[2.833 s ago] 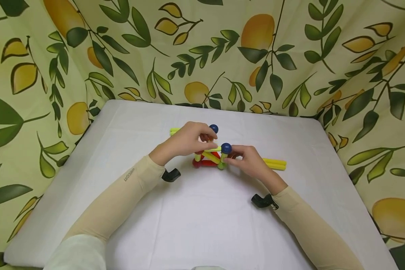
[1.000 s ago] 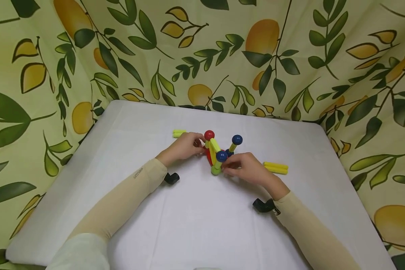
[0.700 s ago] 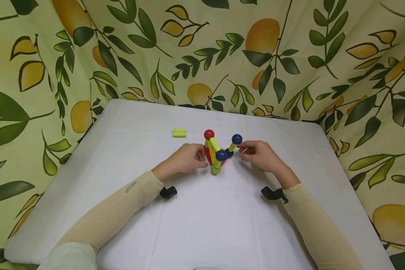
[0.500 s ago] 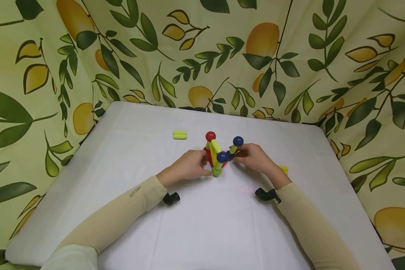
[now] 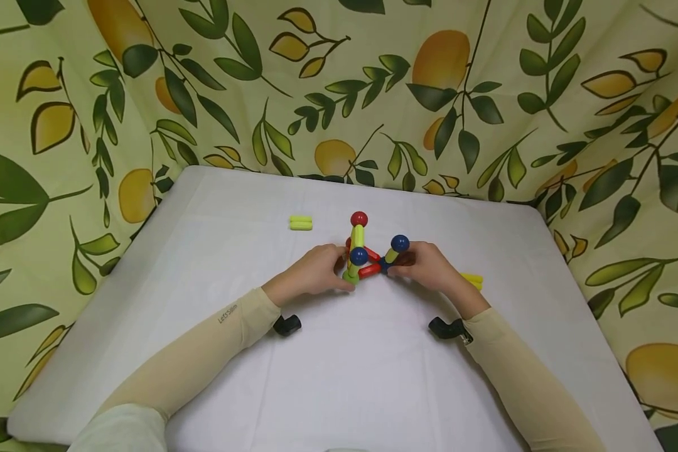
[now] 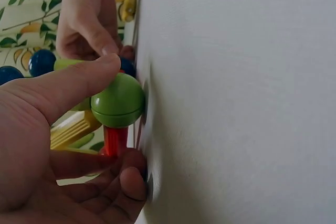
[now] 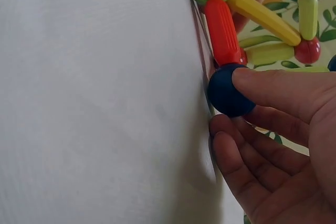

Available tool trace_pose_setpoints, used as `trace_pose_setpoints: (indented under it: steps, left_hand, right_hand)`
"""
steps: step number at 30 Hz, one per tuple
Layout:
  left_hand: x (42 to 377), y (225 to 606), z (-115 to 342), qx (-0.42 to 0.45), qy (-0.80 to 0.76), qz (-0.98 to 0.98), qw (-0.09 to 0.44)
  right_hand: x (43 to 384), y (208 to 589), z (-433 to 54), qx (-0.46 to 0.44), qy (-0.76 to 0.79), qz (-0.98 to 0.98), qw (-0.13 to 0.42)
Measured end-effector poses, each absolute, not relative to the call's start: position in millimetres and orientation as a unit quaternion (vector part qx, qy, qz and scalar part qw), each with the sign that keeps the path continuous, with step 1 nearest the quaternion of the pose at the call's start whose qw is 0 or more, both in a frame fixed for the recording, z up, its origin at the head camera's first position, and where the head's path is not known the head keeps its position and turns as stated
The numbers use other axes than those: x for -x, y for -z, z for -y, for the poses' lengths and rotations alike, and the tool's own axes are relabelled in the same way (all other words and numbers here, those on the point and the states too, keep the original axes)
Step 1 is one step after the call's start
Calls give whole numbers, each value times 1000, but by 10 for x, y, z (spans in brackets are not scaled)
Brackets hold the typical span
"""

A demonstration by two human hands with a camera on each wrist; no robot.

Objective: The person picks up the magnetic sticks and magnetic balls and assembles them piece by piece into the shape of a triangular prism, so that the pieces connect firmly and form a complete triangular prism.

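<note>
A frame of magnetic balls and sticks stands mid-table. Red sticks form its base, and yellow-green uprights carry a red ball and two blue balls on top. A yellow stick slants across one side. My left hand holds the near left corner: its thumb lies on the green ball and its fingers are curled by a red stick. With thumb and index finger, my right hand pinches the lower blue ball at the right corner.
Two short yellow-green sticks lie behind my left hand. Yellow sticks are partly hidden behind my right wrist. A white cloth covers the table, and a leaf-patterned curtain hangs behind and beside it.
The frame has been turned on the table. My right hand let go of the near upright and moved to the right-hand blue ball. My left hand moved from the top to the green corner.
</note>
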State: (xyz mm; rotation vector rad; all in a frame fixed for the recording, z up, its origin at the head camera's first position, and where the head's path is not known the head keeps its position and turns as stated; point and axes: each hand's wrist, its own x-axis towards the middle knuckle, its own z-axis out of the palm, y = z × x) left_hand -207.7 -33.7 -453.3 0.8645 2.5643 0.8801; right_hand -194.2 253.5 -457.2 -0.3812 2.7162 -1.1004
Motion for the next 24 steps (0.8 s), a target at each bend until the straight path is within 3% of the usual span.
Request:
trace_pose_setpoints:
  steps: [12, 24]
  left_hand:
    - [2240, 4554, 472, -295, -361, -863, 195]
    - [2322, 4627, 605, -271, -414, -853, 167]
  right_hand:
    - [1862, 4544, -2453, 140, 367, -913, 111]
    - [1826, 4569, -2409, 159, 363, -911, 112]
